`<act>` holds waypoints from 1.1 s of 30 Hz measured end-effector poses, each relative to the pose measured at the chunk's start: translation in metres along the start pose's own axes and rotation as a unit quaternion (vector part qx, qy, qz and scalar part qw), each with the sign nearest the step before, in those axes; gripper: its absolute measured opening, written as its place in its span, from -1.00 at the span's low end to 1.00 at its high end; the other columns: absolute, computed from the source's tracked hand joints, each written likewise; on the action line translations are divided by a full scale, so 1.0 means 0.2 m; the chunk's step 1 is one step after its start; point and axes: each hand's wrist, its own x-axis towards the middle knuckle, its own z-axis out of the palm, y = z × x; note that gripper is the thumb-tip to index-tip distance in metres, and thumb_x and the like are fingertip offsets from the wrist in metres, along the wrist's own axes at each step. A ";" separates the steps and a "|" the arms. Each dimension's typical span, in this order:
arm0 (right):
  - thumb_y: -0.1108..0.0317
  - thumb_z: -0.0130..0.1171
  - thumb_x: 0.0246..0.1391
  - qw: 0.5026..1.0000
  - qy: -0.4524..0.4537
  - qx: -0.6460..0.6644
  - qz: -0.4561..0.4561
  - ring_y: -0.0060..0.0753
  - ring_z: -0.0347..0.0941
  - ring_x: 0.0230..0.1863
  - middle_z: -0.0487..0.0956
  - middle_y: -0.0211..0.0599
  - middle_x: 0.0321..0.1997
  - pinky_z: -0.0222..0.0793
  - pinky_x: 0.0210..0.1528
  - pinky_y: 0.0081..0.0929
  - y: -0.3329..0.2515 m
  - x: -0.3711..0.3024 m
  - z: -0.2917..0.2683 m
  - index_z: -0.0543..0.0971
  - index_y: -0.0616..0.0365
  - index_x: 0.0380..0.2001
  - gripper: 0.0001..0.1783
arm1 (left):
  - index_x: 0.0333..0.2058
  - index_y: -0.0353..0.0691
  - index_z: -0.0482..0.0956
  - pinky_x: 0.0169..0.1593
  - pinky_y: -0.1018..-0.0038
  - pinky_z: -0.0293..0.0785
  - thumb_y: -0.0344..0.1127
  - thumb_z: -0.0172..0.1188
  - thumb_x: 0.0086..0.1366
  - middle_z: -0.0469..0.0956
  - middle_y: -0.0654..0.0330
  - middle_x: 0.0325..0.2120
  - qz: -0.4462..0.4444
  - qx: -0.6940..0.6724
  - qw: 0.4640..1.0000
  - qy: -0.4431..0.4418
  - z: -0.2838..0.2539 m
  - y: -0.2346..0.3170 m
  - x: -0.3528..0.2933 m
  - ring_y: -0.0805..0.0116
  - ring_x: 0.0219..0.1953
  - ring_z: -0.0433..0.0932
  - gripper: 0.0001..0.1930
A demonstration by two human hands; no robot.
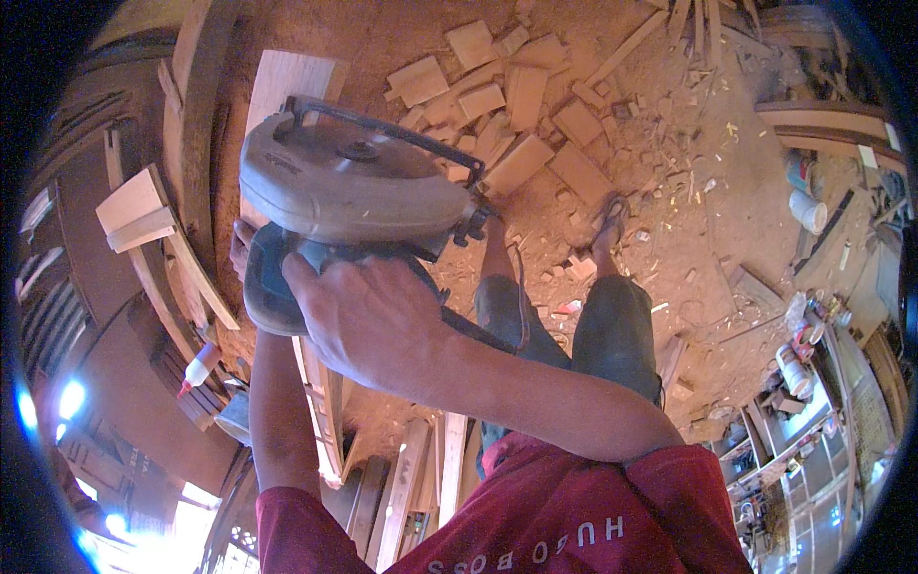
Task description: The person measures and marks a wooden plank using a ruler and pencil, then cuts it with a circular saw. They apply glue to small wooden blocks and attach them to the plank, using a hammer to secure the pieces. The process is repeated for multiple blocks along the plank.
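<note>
My right hand (373, 316) is wrapped round the rear handle of a circular saw (349, 196), which has a grey guard and a dark teal body. Under the saw, a pale wooden board (285, 81) reaches out beyond its far side. My left hand (241, 251) is mostly hidden behind the saw; its curled fingers show at the board's left edge. The saw covers the blade's contact with the board, so I cannot tell how deep it sits. A dark power cord (524, 297) hangs from the saw beside my leg.
Wood offcuts (526, 91) and shavings litter the dirt floor around my feet. Long planks (191, 124) stand at the left, near a white bottle with a red tip (201, 368). A white tub (808, 212) and cluttered shelving (779, 421) lie to the right.
</note>
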 end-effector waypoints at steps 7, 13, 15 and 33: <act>0.30 0.28 0.02 1.000 -0.016 0.005 0.016 0.01 0.63 -0.54 0.60 -0.03 -0.60 0.58 -0.50 -0.18 -0.01 0.00 0.00 0.44 0.23 -0.18 -0.65 | 0.27 -0.23 0.28 0.38 0.33 0.15 -0.27 -0.17 0.49 0.40 0.14 0.19 -0.002 -0.005 1.000 -0.008 -0.01 0.00 -0.02 0.25 0.24 0.35 -0.57; 0.30 0.30 0.00 0.999 -0.035 0.012 0.018 0.01 0.64 -0.51 0.61 -0.02 -0.57 0.59 -0.48 -0.18 -0.01 0.01 -0.01 0.44 0.27 -0.12 -0.58 | 0.26 -0.23 0.29 0.37 0.34 0.15 -0.27 -0.17 0.48 0.41 0.14 0.18 -0.003 -0.011 1.000 -0.013 -0.01 0.01 -0.03 0.25 0.24 0.35 -0.57; 0.30 0.30 0.00 0.999 -0.024 0.015 0.016 0.01 0.65 -0.50 0.62 -0.01 -0.56 0.60 -0.48 -0.18 -0.01 0.01 -0.01 0.44 0.27 -0.11 -0.58 | 0.26 -0.24 0.29 0.37 0.34 0.16 -0.27 -0.17 0.48 0.41 0.14 0.18 -0.003 -0.013 1.000 -0.014 0.00 0.02 -0.02 0.25 0.24 0.36 -0.57; 0.30 0.28 0.01 1.000 -0.011 0.013 0.015 0.03 0.65 -0.49 0.62 0.01 -0.53 0.60 -0.46 -0.17 -0.01 0.01 0.02 0.45 0.28 -0.09 -0.57 | 0.23 -0.25 0.32 0.36 0.35 0.17 -0.27 -0.16 0.47 0.43 0.14 0.15 -0.004 -0.041 0.999 -0.029 0.01 0.02 -0.07 0.25 0.22 0.37 -0.58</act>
